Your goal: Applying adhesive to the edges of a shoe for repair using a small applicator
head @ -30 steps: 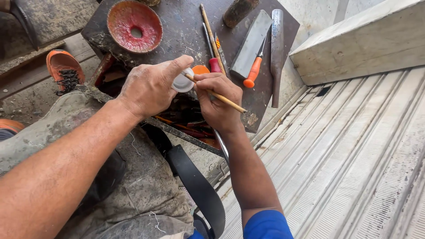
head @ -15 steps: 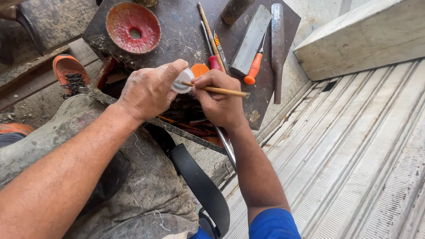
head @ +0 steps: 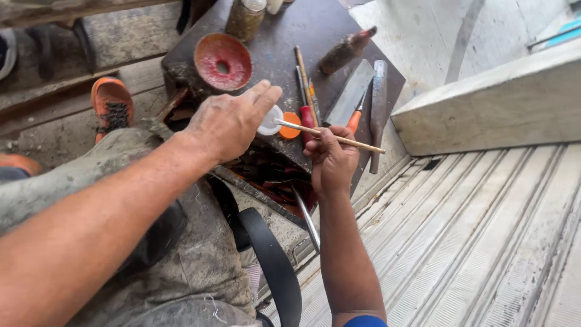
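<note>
Right hand (head: 331, 158) pinches a thin wooden stick (head: 330, 134) between thumb and fingers, tip poked toward a small white cap (head: 269, 120). Left hand (head: 229, 124) lies over the cap with fingers loosely spread, fingertips on it; whether it grips the cap I cannot tell. The cap sits on the dark bench (head: 284, 36), just beside an orange lid (head: 290, 129) and near a red dish (head: 223, 62).

To do this well: steady the cap with the left fingertips, keep the stick low and shallow, dip only the tip.

Versus half a second ago: the left hand was curled tight round the cap and lifted toward the stick; now it has opened and dropped to the bench. The stick now points more level.
</note>
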